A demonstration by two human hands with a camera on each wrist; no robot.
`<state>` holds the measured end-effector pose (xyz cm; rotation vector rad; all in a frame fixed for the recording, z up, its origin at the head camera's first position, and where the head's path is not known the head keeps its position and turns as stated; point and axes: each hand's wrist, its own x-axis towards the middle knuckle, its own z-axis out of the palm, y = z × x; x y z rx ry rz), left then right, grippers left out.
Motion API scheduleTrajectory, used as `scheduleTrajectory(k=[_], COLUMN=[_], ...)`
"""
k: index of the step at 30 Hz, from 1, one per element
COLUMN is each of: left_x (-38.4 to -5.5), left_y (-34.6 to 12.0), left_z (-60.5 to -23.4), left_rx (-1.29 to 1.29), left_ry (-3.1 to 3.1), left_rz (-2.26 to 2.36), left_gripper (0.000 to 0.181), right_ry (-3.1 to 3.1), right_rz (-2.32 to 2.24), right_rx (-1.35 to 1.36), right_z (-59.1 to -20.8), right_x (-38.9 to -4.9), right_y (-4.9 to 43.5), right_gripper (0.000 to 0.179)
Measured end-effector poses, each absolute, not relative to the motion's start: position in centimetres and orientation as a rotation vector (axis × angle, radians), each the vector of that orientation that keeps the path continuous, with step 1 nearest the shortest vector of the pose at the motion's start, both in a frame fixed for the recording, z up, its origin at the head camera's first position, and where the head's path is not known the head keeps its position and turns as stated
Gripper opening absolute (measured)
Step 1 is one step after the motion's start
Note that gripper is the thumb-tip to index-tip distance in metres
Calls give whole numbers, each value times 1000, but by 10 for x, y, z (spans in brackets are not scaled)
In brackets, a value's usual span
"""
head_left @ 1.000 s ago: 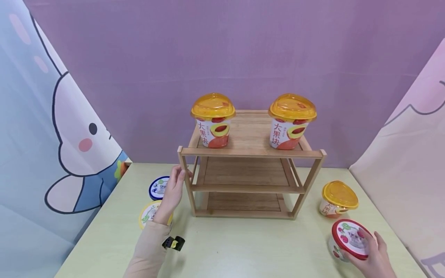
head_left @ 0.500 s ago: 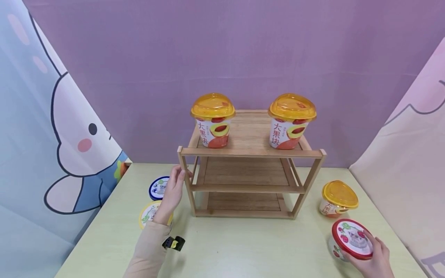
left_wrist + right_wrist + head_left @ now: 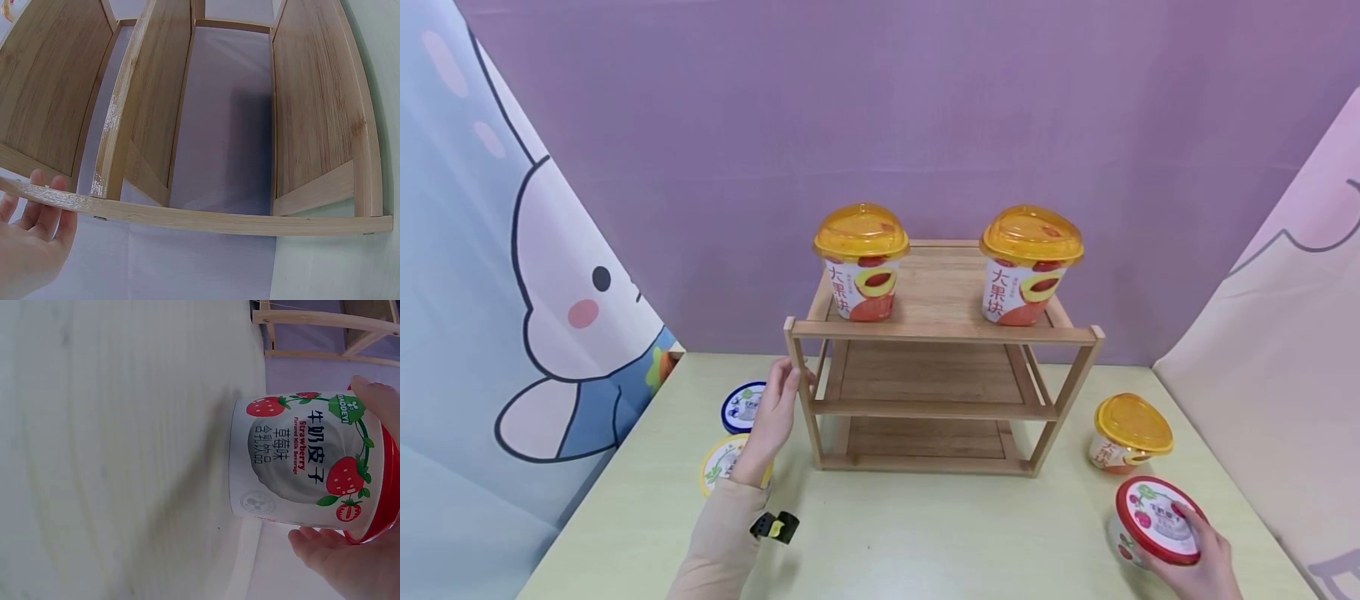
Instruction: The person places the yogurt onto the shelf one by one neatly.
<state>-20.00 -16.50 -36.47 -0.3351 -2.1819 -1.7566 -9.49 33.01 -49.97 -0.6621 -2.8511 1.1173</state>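
My left hand [image 3: 777,408] grips the left front post of a three-tier wooden shelf [image 3: 940,331]; in the left wrist view its fingers [image 3: 55,209] curl round the upright. At the right front of the table, my right hand [image 3: 1204,557] holds a strawberry milk drink tub [image 3: 1161,521] with a red lid, thumb and fingers on opposite sides near the lid. The tub [image 3: 300,459] stands upright at the tabletop, its strawberry label facing the right wrist camera. Two peach-printed cups, a left one [image 3: 861,262] and a right one [image 3: 1030,265], stand on the top tier under orange domed lids.
Behind the red-lidded tub stands another orange-lidded cup [image 3: 1127,433]. Left of the shelf are a blue-lidded tub [image 3: 743,406] and a yellow-lidded tub [image 3: 718,467], both partly covered by my left arm. A purple cloth [image 3: 925,125] hangs behind the table [image 3: 910,542].
My right hand's fingers have shifted left and closer round the red lid, while the tub has barely moved. My left hand stays on the shelf post.
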Motion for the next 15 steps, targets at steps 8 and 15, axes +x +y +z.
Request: scheduleTrajectory(k=[8,15], left_x=[-200,-199], left_y=[-164,-164], left_z=[-365,-364], left_rx=[-347,-332], left_ry=[-2175,-2182], left_rz=[-1745,-1752], left_gripper=[26,26], right_ry=[-2785,-2642], right_rz=[1260,1542], right_rx=[-715,-737], right_z=[-498,-490], right_x=[-96,-98], right_y=[328,326], right_gripper=[99,98])
